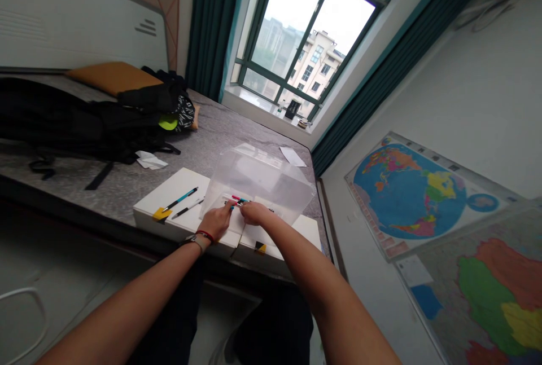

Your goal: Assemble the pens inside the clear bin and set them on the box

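A translucent plastic case (258,170) stands with its lid raised on the white boxes. Several thin pens (239,199), pink and teal among them, lie at its front part, right beyond my fingertips. My left hand (217,222) has its fingers drawn together at the pens, a bit of teal showing by the fingertips. Close beside it, my right hand (253,214) is curled closed at the same pens; what it grips is hidden. On the left white box (158,193) lie a blue-and-black pen (180,199) and a white-and-black pen (188,208), apart from my hands.
The boxes sit at the front edge of a grey marble-patterned surface (237,122). A black bag (71,122), a crumpled tissue (151,160) and a yellow-brown cushion (114,76) lie left. A white paper (292,156) lies behind the case. A wall with maps (406,184) rises right.
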A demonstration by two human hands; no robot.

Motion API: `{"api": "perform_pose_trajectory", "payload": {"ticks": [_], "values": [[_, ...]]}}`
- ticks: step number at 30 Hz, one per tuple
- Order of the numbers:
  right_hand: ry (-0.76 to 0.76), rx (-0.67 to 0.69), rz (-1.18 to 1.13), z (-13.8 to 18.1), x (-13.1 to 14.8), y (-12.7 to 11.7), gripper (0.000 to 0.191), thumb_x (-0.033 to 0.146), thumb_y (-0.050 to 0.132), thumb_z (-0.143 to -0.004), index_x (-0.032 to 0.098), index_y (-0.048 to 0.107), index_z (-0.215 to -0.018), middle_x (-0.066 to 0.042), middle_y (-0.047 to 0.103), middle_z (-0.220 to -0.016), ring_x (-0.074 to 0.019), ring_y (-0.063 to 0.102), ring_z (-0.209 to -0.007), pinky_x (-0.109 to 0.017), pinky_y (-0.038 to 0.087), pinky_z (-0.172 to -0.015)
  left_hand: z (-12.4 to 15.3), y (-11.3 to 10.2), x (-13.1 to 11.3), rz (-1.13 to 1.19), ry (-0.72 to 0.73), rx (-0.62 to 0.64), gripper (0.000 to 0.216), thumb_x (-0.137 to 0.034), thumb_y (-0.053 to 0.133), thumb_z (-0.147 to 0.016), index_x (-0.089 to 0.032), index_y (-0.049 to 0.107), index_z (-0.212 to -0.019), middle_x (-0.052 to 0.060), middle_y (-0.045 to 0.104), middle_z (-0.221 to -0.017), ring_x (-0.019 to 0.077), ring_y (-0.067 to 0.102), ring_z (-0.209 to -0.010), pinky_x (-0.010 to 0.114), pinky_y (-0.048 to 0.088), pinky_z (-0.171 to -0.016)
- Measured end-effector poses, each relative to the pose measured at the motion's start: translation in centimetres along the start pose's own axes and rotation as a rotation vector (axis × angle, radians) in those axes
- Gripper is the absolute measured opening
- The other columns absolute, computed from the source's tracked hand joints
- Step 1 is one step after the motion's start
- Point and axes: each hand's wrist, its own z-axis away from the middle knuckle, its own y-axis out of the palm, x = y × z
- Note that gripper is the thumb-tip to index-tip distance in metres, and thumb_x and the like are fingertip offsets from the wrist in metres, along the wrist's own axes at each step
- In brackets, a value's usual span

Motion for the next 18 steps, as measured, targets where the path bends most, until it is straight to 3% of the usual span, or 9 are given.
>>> {"api": "perform_pose_trajectory", "payload": {"ticks": [7, 14, 18], "values": [[0.019, 0.018, 0.026, -1.0, 0.6, 0.4, 0.029, 0.017, 0.054, -0.085, 0.01, 0.064, -0.111, -0.018, 0.067, -0.117, -0.0281, 0.066, -0.102, -0.039, 0.055, -0.084, 0.1, -0.4, -0.2, 0.056, -0.025, -0.012, 0.038, -0.037, 0.023, -0.1, -0.023, 0.044, -0.128, 0.007, 0.07, -0.084, 0.0237, 0.068, -0.078, 0.029, 0.042, -0.065], [-0.062, -0.109, 0.014, -0.9, 1.2, 0.4, 0.03, 0.011, 0.05, -0.088, 0.01, 0.06, -0.116, -0.016, 0.066, -0.119, -0.0258, 0.064, -0.107, -0.037, 0.053, -0.088, 0.1, -0.5, -0.2, 0.089, -0.041, -0.009, 0.039, -0.037, 0.021, -0.1, -0.02, 0.044, -0.128, 0.008, 0.07, -0.086, 0.0226, 0.067, -0.079, 0.029, 0.043, -0.066], [-0.059, -0.11, -0.006, -0.4, 1.7, 0.0, 0.03, 0.011, 0.046, -0.091, 0.012, 0.058, -0.118, -0.015, 0.064, -0.122, -0.024, 0.063, -0.111, -0.035, 0.051, -0.092, 0.1, -0.6, -0.2, 0.11, -0.028, -0.02, 0.04, -0.038, 0.021, -0.1, -0.021, 0.044, -0.128, 0.009, 0.07, -0.088, 0.0234, 0.068, -0.08, 0.03, 0.043, -0.067]]}}
